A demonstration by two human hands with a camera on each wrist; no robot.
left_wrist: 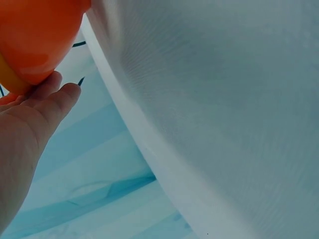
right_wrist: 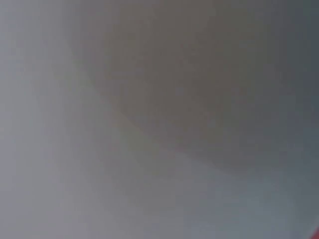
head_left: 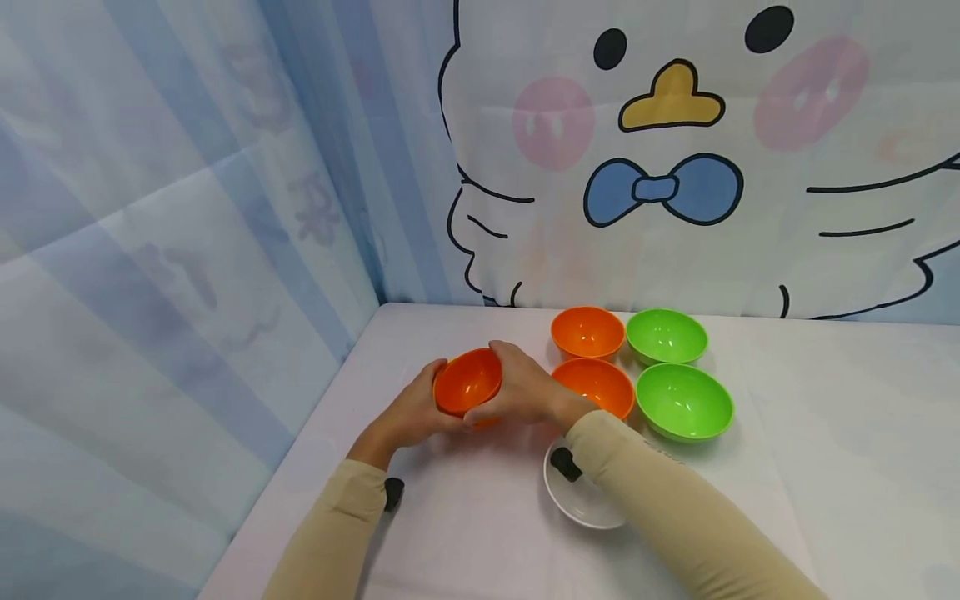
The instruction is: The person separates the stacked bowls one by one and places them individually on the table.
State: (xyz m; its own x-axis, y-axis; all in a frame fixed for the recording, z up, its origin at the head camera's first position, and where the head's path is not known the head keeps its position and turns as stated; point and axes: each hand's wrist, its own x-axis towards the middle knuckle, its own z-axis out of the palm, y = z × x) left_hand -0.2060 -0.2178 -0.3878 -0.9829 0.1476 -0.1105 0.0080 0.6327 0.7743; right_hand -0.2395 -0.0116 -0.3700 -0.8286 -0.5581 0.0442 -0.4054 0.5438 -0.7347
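Observation:
Both hands hold an orange bowl (head_left: 468,382) between them, left of the other bowls, its inside tilted toward the head camera. My left hand (head_left: 411,414) grips its left side, and my right hand (head_left: 517,387) grips the right side with the thumb low at the front. A yellow edge shows along the bowl's upper left rim, and more orange shows beneath it. In the left wrist view the left hand (left_wrist: 37,112) has its fingertips against the bowl's orange outer wall (left_wrist: 40,37), beside a yellow band. Blur fills the right wrist view.
Two orange bowls (head_left: 587,332) stand one behind the other right of my hands, next to two green bowls (head_left: 684,402). A white bowl (head_left: 581,500) sits nearer, partly covered by the right sleeve (head_left: 667,492). Printed curtains (head_left: 187,250) border the white table (head_left: 465,533) at left and back.

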